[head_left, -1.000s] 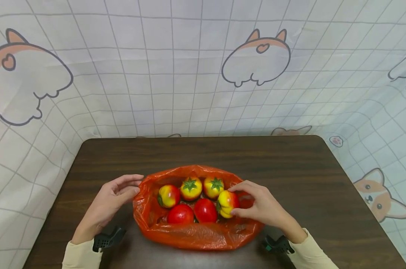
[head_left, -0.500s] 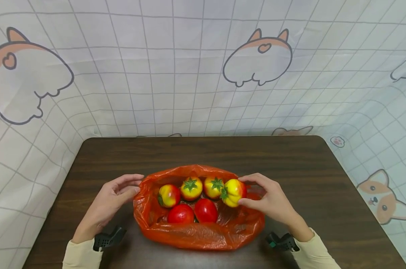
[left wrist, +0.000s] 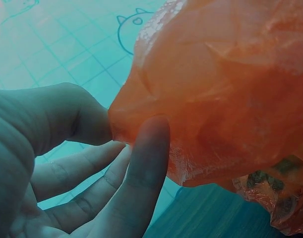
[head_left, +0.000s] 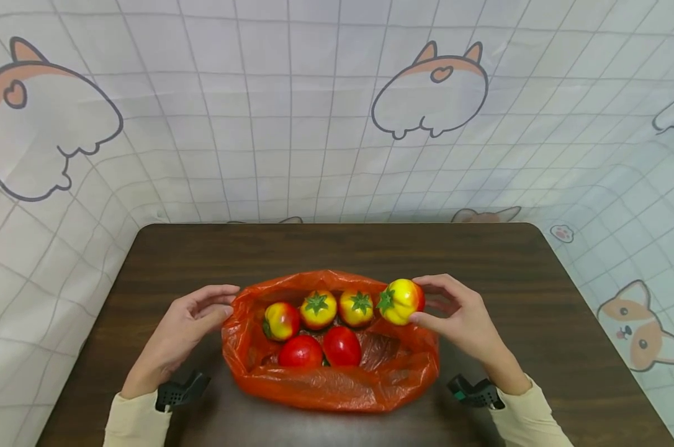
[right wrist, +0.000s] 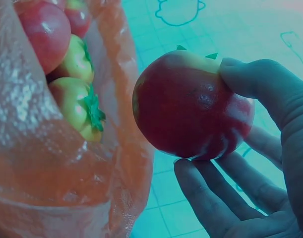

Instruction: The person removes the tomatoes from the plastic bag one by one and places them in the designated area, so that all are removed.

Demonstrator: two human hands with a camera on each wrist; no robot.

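My right hand (head_left: 464,316) grips a red-and-yellow tomato (head_left: 401,302) with a green leafy top, thumb on one side and fingertips on the other. In the right wrist view this tomato (right wrist: 191,106) is held beside the bag's edge, its red side toward the camera. Several more tomatoes lie in the orange plastic bag (head_left: 337,392), among them a yellow one (head_left: 356,308) and a red one (head_left: 341,346). At the bag's left end, my left hand (head_left: 177,332) pinches the rim between thumb and finger; the left wrist view shows the thin plastic (left wrist: 215,99) drawn up there.
The bag's wide mouth faces up on a dark wooden table (head_left: 337,245). A white gridded cloth (head_left: 292,124) with cartoon dogs hangs behind and beside the table. A black device (head_left: 183,391) is strapped on each wrist.
My right hand has lifted the tomato from among the others and moved it up and right, to the bag's right rear rim. My left hand stays at the left rim.
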